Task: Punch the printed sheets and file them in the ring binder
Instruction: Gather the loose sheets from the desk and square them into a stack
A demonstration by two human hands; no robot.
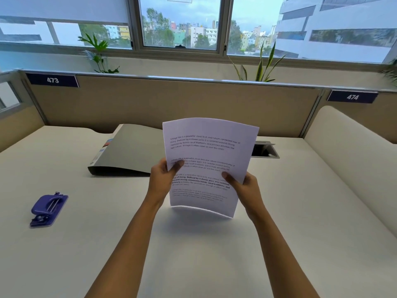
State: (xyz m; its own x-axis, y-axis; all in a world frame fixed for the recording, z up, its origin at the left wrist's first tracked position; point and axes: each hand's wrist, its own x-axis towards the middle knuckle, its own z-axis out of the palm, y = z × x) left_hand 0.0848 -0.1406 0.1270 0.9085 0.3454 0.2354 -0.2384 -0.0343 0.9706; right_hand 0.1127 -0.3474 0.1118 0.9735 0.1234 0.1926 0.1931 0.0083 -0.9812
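The printed sheets stand upright in front of me, their lower edge on or just above the desk. My left hand pinches their left edge with the thumb over the text. My right hand grips the right edge the same way. A grey ring binder lies shut behind the sheets, to the left, its labelled spine facing left. A purple hole punch rests on the desk at the far left, apart from both hands.
The white desk stretches wide below my arms. A beige partition with the labels 473 and 474 closes the back. An open cable hatch sits behind the sheets on the right. Plants and windows stand beyond.
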